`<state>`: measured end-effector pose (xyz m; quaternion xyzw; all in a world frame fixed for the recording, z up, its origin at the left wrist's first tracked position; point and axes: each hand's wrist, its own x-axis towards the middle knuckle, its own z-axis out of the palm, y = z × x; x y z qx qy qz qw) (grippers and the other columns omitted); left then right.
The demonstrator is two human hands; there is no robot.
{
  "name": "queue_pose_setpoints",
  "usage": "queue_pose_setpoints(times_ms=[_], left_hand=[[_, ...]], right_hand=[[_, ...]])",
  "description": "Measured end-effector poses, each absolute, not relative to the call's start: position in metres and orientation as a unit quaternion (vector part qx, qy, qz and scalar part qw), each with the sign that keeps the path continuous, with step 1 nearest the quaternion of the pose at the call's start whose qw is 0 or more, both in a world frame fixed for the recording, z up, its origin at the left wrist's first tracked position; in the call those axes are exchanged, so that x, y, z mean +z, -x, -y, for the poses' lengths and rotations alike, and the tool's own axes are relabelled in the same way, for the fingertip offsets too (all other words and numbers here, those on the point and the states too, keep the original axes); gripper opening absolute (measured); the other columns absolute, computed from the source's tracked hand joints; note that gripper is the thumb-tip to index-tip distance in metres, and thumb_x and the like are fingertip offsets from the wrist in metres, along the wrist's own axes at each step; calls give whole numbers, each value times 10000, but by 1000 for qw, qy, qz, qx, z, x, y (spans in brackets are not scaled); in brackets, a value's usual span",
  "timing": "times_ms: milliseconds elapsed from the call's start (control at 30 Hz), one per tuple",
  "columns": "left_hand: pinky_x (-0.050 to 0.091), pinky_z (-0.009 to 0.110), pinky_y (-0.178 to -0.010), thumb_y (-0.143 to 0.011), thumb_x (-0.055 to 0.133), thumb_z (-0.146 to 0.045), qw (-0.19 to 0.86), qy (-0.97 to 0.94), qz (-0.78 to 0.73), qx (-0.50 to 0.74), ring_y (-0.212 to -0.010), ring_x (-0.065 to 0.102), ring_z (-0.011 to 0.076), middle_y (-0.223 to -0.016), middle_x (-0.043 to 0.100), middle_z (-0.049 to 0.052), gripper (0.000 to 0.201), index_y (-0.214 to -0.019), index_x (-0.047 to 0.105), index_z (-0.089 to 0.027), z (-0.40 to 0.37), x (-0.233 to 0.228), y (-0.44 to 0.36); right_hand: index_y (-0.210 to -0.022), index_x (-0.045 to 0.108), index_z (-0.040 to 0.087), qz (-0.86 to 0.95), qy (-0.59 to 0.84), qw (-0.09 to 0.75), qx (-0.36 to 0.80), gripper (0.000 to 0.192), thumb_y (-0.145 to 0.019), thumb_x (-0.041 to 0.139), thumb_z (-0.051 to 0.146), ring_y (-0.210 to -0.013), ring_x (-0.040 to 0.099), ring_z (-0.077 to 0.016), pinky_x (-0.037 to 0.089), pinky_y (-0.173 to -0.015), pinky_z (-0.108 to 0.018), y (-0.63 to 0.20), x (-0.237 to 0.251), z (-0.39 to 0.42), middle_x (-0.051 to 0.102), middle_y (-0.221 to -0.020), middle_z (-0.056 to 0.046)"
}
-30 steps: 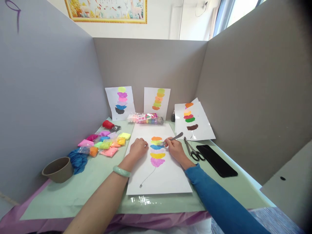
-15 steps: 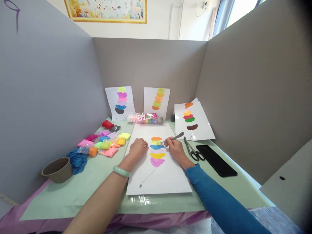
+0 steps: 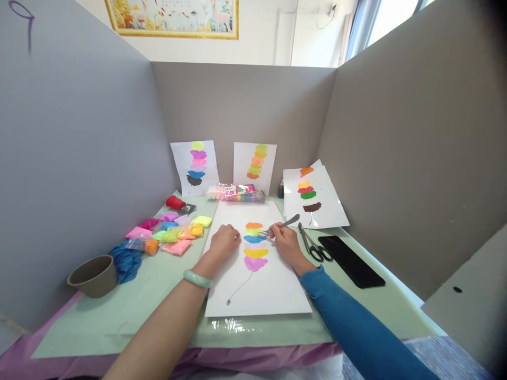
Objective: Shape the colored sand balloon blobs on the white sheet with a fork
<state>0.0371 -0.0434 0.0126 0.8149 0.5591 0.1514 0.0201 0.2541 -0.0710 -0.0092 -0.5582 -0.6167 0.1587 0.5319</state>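
A white sheet lies flat in front of me with a stacked column of coloured clay patches, orange on top down to pink, and a thin drawn line below. My right hand grips a metal fork, its tines resting at the right side of the upper patches. My left hand, fingers curled, presses on the sheet just left of the column. A pale green bangle circles my left wrist.
Small bags of coloured clay lie at the left, beside blue wrapping and a brown cup. Scissors and a black phone lie at the right. Finished sheets and a clay pack stand at the back.
The fork's tines have shifted slightly right along the upper patches; my hands otherwise stay in place.
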Motion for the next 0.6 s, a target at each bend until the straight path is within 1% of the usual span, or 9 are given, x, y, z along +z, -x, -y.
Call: queue_pose_setpoints(times_ms=[100, 167, 300, 400, 600], left_hand=[[452, 276, -789, -860, 508, -245, 21, -815, -559, 152, -1046, 545, 227, -1085, 661, 50, 246, -947, 737, -227, 43, 13, -37], [452, 274, -787, -863, 506, -245, 20, -816, -559, 150, -1047, 544, 228, -1088, 661, 49, 247, -947, 737, -227, 43, 13, -37], [453, 269, -784, -863, 505, -247, 21, -814, -560, 149, -1054, 544, 228, -1094, 661, 49, 247, -945, 738, -231, 43, 12, -37], [452, 272, -789, -862, 505, -247, 23, -814, -561, 151, -1055, 545, 229, -1095, 662, 48, 246, -942, 737, -233, 43, 13, -37], [449, 279, -815, -867, 511, -254, 27, -812, -564, 149, -1060, 544, 226, -1104, 661, 51, 241, -956, 734, -232, 44, 14, -37]], right_hand=[[-630, 616, 185, 599, 552, 555, 170, 402, -879, 408, 424, -652, 605, -165, 405, -626, -261, -255, -10, 71, 703, -780, -43], [-639, 618, 187, 601, 555, 549, 169, 402, -881, 406, 427, -639, 600, -165, 399, -612, -261, -255, -11, 70, 702, -774, -41], [-585, 594, 197, 630, 560, 517, 146, 403, -887, 399, 379, -694, 617, -160, 395, -659, -252, -255, -11, 70, 712, -820, -34], [-587, 595, 201, 627, 573, 509, 138, 387, -884, 400, 355, -686, 617, -158, 392, -661, -250, -255, -11, 69, 709, -792, -29], [-600, 605, 195, 608, 566, 535, 154, 388, -881, 412, 381, -729, 627, -170, 406, -677, -251, -256, -12, 69, 708, -795, -43]])
